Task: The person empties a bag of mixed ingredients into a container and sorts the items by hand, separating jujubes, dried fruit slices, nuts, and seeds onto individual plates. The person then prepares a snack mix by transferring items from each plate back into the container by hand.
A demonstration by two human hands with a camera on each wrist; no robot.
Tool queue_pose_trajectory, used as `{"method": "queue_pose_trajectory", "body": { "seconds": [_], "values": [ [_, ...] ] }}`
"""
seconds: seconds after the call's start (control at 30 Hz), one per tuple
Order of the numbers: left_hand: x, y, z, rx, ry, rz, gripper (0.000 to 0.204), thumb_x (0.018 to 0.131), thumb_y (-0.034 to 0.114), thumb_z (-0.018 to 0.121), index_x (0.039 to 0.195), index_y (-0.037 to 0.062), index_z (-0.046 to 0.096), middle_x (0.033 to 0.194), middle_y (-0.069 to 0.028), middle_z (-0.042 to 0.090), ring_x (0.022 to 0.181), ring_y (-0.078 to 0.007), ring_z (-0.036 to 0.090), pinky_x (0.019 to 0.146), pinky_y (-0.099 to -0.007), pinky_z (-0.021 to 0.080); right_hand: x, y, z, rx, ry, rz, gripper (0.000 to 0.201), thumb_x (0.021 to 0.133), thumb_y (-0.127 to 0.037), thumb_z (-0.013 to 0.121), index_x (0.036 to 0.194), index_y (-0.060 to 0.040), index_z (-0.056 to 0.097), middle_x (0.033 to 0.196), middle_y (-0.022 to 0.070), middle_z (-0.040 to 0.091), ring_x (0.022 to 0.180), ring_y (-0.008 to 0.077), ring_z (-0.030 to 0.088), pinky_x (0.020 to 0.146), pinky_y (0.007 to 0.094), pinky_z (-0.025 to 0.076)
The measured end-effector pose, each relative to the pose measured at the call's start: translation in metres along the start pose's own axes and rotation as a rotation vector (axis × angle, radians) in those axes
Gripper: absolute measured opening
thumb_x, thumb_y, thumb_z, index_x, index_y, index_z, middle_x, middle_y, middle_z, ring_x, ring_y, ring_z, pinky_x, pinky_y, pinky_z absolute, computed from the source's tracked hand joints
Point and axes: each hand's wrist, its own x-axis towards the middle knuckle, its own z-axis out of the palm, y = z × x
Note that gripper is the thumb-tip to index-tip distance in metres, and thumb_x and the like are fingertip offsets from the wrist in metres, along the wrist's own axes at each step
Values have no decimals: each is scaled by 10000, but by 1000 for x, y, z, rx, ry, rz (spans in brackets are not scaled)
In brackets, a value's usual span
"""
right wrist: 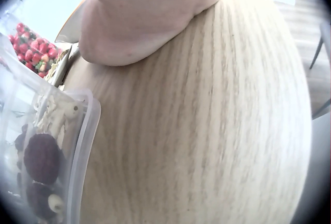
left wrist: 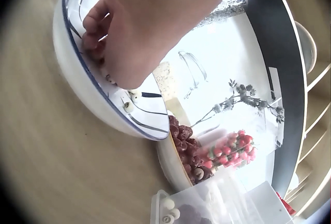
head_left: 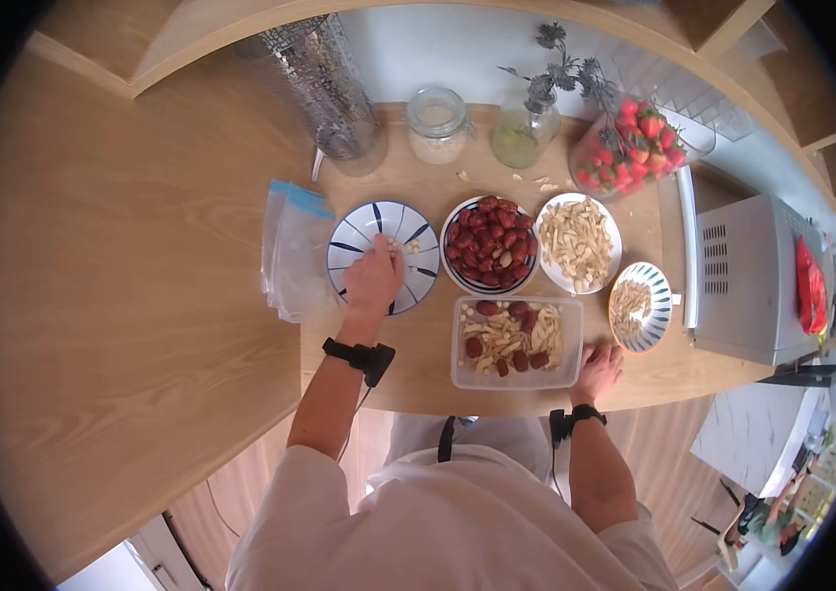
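Observation:
My left hand (head_left: 376,279) is over a white plate (head_left: 359,222) with dark blue stripes. Its fingers are curled low among a few pale lotus seeds (left wrist: 128,107), pinching at some of them; the palm side is partly hidden. To the right, my right hand (head_left: 598,372) rests on the table with loosely curled fingers, holding nothing. It lies beside a clear plastic box (head_left: 455,345) that contains red dates (head_left: 521,361), pale dried slices and lotus seeds. In the right wrist view the heel of the right hand (right wrist: 124,32) rests on the wood near that box.
Behind the box stand a bowl of red dates (head_left: 490,242), a plate of pale dried slices (head_left: 578,242) and a small striped bowl (head_left: 661,286). Plastic bags (head_left: 292,251) lie left. A glass jar (head_left: 437,128), a vase (head_left: 524,136) and strawberries (head_left: 635,148) line the back.

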Motion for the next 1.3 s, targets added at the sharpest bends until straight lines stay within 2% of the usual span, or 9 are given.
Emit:
{"method": "queue_pose_trajectory", "body": {
  "seconds": [0.13,0.2,0.67,0.87,0.93,0.97,1.03,1.13,1.3],
  "values": [
    [0,-3,6,23,36,67,212,923,280,546,1038,109,498,762,-148,686,715,-368,681,625,-489,533,1,1,-1,-4,-83,27,301,883,-357,516,975,-73,554,1221,124,542,1080,350,512,873,492,398],
    [-1,-2,6,30,22,55,205,916,274,553,1033,114,501,770,-153,685,722,-372,681,633,-495,533,1,-3,-5,21,1,-6,258,861,-313,523,900,-63,576,1054,141,569,1017,338,523,822,468,397],
    [-7,-9,-17,-31,-113,49,199,905,263,581,1045,136,520,825,-151,698,786,-373,687,702,-500,527,2,-4,-7,24,-10,-1,272,862,-318,525,902,-54,571,1081,148,561,1029,338,521,832,466,395],
    [-20,7,-43,-221,-96,87,180,926,248,582,1066,144,533,818,-127,697,769,-340,691,699,-483,519,1,0,-2,21,-24,9,256,859,-314,528,892,-63,566,1117,134,564,1007,339,527,827,476,405],
    [-27,19,-55,-526,-112,113,208,919,221,615,1089,129,539,781,-102,685,711,-304,682,648,-434,514,2,-2,-2,26,-38,29,247,856,-313,528,878,-69,557,1144,121,560,989,340,528,824,481,410],
    [-30,24,-59,-529,-119,117,208,919,221,615,1089,129,539,781,-102,685,711,-304,682,648,-434,514,2,-2,0,28,-23,22,243,853,-311,533,854,-69,551,1108,120,559,978,339,528,816,480,410],
    [-36,34,-64,-768,-163,246,212,912,205,640,1082,117,550,761,-86,673,645,-263,659,592,-376,500,2,1,0,21,-9,20,241,851,-308,538,829,-69,545,1071,119,559,967,338,527,807,480,410],
    [-50,51,-70,-807,-239,372,198,910,198,643,1069,117,558,763,-79,674,614,-240,643,559,-345,486,3,-3,-3,32,12,1,236,848,-294,544,772,-72,517,943,114,528,920,331,524,778,475,404],
    [-68,72,-68,-767,-307,477,190,913,213,632,1071,125,571,767,-63,677,616,-240,641,572,-352,494,4,-4,-8,52,-35,20,244,835,-306,540,771,-71,529,944,119,542,932,331,524,792,472,402]
  ]
}}
